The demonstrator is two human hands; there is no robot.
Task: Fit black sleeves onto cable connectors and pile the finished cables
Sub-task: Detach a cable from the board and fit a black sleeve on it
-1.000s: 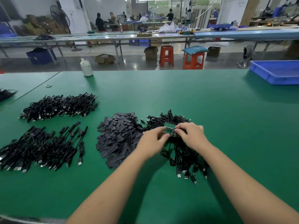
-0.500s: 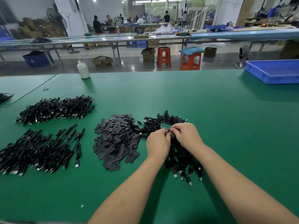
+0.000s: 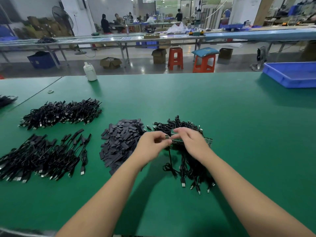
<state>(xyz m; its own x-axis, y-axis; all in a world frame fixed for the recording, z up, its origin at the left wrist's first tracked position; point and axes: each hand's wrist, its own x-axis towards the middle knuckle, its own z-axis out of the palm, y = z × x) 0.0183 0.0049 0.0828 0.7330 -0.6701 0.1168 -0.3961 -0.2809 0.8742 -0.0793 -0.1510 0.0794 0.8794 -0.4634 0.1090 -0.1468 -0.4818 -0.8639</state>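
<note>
1. Far left edge: I see a bit of black cable pile (image 3: 6, 100) cut off by the frame, sitting past a seam in the green table (image 3: 222, 117).
2. Left side, two finished cable piles: back pile (image 3: 61, 112) dense and tangled, front pile (image 3: 42, 158) spread looser, silver plug ends pointing toward me, black sleeves visible on the far ends.
3. White bottle (image 3: 90, 72) stands at the table's far edge, well apart from the piles.
4. Centre: heap of loose black sleeves (image 3: 119, 142), flat, rectangular, matte dark grey, just beside the left hand.
5. Left hand (image 3: 152, 146): fingers curled, thumb and forefinger pinching a small connector end (image 3: 167, 137) of a black cable (image 3: 170, 156) that hangs down to the table. Blurry, detail unclear.
6. Right hand (image 3: 193, 141): fingers bent over a green circuit-board strip (image 3: 207, 140), fingertips meeting the left hand's; I can't tell whether it actually grips anything.
7. Under both hands: unsleeved cable pile (image 3: 188, 161), plugs fanning toward me.
8. Right of that pile: wide bare green surface, plenty of room.
9. Far right: blue tray (image 3: 290, 76) at the table's back corner, cut by the frame edge, well apart from the hands.
10. Near table edge runs just below my forearms.
</note>
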